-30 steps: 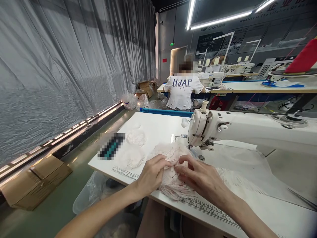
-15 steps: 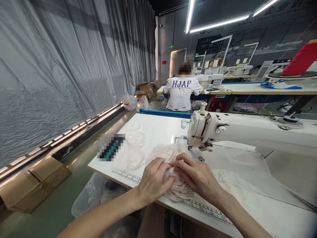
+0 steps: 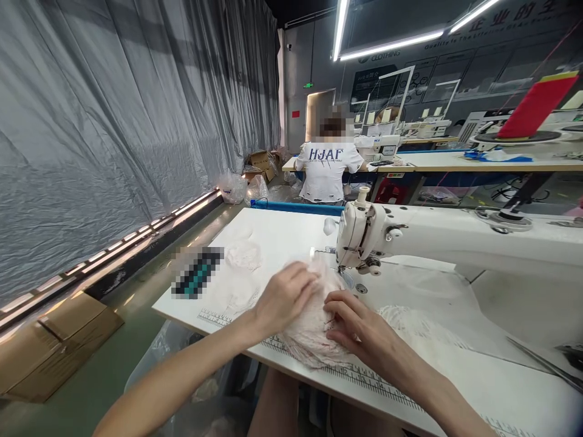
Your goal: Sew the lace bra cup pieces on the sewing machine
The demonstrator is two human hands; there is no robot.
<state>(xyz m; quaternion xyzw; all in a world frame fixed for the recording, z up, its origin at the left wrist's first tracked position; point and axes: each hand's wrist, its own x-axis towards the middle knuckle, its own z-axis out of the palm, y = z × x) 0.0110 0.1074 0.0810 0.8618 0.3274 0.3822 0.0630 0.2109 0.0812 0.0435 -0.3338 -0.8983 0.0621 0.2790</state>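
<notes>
A gathered piece of white, frilly fabric [image 3: 310, 343] with faint reddish threads lies bunched at the front of the sewing table [image 3: 291, 227]. My left hand [image 3: 285, 297] pinches its upper part, where the sheer cloth is lifted and slightly blurred. On the right side of the bundle rests my right hand [image 3: 362, 325], fingers curved and touching the cloth, thumb apart from them. Just behind the fabric stands the white sewing machine [image 3: 364, 237], its needle area close to the cloth's upper right edge.
More white frilly fabric [image 3: 410, 321] lies right of my right hand. Pale round pieces [image 3: 243, 255] and a blurred dark object [image 3: 198, 273] are on the left. Scissors [image 3: 542, 361] lie at the far right. A cardboard box [image 3: 59, 343] stands on the floor; a person [image 3: 328, 170] sits ahead.
My left hand has moved up and away from the right hand, lifting the fabric's upper part. My right hand's fingers have spread. The view has shifted slightly right.
</notes>
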